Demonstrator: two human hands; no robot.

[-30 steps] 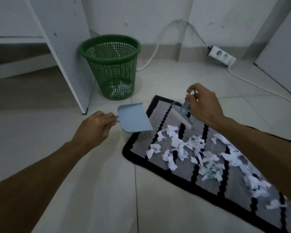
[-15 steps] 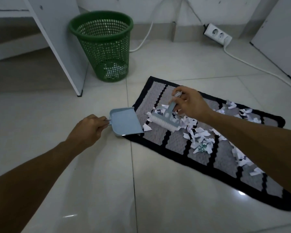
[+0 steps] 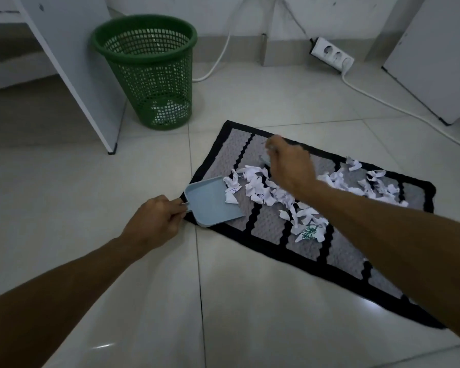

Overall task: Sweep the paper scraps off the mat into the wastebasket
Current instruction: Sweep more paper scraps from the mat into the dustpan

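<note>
A grey mat [image 3: 266,224] with black stripes and a black border lies on the tiled floor. White paper scraps [image 3: 260,188] are heaped across its middle and far right. My left hand [image 3: 154,221] grips the handle of a light blue dustpan [image 3: 210,204], whose mouth rests on the mat's left end with a scrap or two at its lip. My right hand [image 3: 290,168] is closed on a small brush, almost wholly hidden under the hand, just behind the scrap pile. The green mesh wastebasket [image 3: 146,67] stands upright beyond the mat, some paper at its bottom.
A white furniture panel [image 3: 75,75] stands left of the wastebasket. A white power strip [image 3: 331,55] and its cable [image 3: 398,107] run along the floor at the back right. Another white panel [image 3: 436,54] stands at the far right.
The dustpan has moved onto the mat's left end against the scraps. My right hand has lifted back behind the pile, and the brush head no longer shows.
</note>
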